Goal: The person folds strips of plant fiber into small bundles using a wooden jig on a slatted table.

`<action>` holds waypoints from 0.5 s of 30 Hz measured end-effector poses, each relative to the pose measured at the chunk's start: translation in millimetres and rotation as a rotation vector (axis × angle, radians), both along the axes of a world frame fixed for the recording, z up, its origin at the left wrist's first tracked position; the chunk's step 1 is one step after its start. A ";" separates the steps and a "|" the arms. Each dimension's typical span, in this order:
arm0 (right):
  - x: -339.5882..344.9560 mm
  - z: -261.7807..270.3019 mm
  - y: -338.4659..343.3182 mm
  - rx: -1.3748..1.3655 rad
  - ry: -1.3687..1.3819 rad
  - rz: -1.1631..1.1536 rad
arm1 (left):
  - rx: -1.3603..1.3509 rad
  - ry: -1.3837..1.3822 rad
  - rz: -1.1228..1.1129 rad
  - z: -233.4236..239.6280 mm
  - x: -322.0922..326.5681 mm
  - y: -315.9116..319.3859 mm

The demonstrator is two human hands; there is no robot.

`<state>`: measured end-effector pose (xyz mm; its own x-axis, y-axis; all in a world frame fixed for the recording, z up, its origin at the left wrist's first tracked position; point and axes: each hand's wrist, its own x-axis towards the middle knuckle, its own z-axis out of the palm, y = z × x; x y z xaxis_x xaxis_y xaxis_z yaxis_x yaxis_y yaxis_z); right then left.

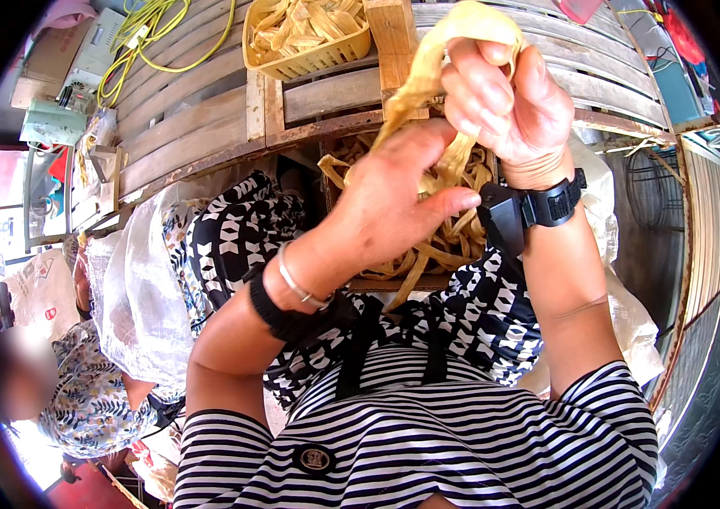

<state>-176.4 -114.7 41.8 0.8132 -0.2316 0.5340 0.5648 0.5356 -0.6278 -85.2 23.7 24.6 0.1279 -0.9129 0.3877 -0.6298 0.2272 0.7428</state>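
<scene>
A long, flat, pale-yellow strip (461,22), seemingly dried plant fibre, loops over the fingers of my right hand (503,102), raised above the bench edge. These fingers are curled on the strip. My left hand (391,191) is lower and to the left, its back towards me and its thumb stretched to the right. The strip's left part runs down behind that hand, whose fingertips are hidden, so its hold is unclear. Below both hands, a cardboard box (385,284) between my knees holds a tangle of similar strips (455,245).
A slatted wooden bench (334,95) spans the front, bearing a yellow plastic basket (309,60) of folded strips, a wooden block (391,44) and a coiled yellow cable (143,38). Another person (92,388) sits at the left beside translucent sacking (137,286). A rusty metal frame (684,254) stands right.
</scene>
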 end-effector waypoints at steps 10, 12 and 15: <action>-70.1 23.1 -72.0 0.182 -0.175 -0.149 | 0.762 0.412 -0.223 11.5 71.7 42.0; -74.2 20.8 -68.9 0.154 -0.053 -0.177 | 0.770 0.280 -0.229 8.6 83.6 54.6; -68.6 24.4 -60.8 -0.448 0.660 -0.411 | 0.795 0.195 -0.144 -2.0 96.3 68.9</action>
